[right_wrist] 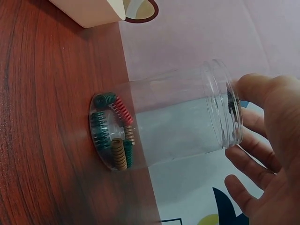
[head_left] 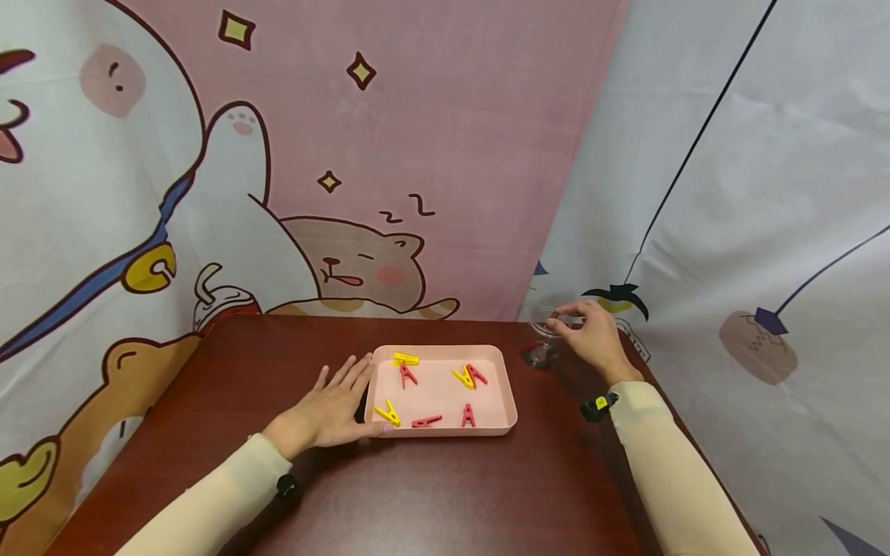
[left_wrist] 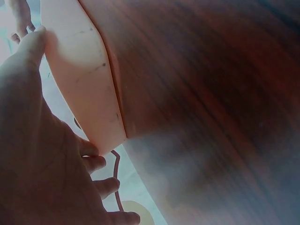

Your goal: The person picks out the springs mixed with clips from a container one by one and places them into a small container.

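A clear, open-mouthed jar (right_wrist: 173, 117) stands upright on the table at the right, with several green, red and brown coil springs (right_wrist: 119, 152) on its bottom. At the jar's mouth, my right hand (head_left: 591, 337) pinches a small dark spring (right_wrist: 232, 101), partly hidden by the fingers and rim. The pink tray (head_left: 438, 395) lies left of the jar and bears several red and yellow clothespins (head_left: 469, 415). My left hand (head_left: 327, 413) rests with straight fingers against the tray's left side, its thumb at the front rim.
The brown wooden table (head_left: 445, 494) extends around the tray. A printed cloth (head_left: 445, 154) hangs along the back, and a pale cloth (head_left: 765, 270) closes off the right side near the jar.
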Motion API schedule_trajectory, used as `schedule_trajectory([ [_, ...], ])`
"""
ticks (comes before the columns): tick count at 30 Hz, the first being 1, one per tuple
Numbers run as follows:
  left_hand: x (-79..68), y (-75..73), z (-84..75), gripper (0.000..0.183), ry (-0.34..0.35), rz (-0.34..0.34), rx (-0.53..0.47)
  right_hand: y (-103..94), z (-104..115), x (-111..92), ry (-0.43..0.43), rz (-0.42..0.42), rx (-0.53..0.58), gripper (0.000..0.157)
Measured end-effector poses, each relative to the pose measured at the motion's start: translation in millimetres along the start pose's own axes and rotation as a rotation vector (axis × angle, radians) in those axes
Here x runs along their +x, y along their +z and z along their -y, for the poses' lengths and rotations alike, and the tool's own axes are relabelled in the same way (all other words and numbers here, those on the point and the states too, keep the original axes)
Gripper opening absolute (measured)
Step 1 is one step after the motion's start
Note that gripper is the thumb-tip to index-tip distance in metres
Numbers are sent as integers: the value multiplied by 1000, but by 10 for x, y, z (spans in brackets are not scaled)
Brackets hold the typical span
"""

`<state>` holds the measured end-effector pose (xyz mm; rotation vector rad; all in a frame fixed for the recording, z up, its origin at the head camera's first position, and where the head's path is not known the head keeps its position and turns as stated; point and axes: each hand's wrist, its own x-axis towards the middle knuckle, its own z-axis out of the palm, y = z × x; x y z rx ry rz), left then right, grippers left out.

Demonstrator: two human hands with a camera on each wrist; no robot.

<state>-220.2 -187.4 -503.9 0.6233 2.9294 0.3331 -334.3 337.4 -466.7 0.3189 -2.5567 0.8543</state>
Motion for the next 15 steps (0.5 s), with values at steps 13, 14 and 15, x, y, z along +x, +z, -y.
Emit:
schedule_trajectory([
  [13,-17,-25,0,132,-6,6,-2,16,15,20,23,25,30,65],
  [14,-18,-25,1,132,-6,5,-3,18,14,19,30,27,33,68],
  [15,-18,-24,3,132,-7,4,-1,19,14,17,36,29,35,70],
])
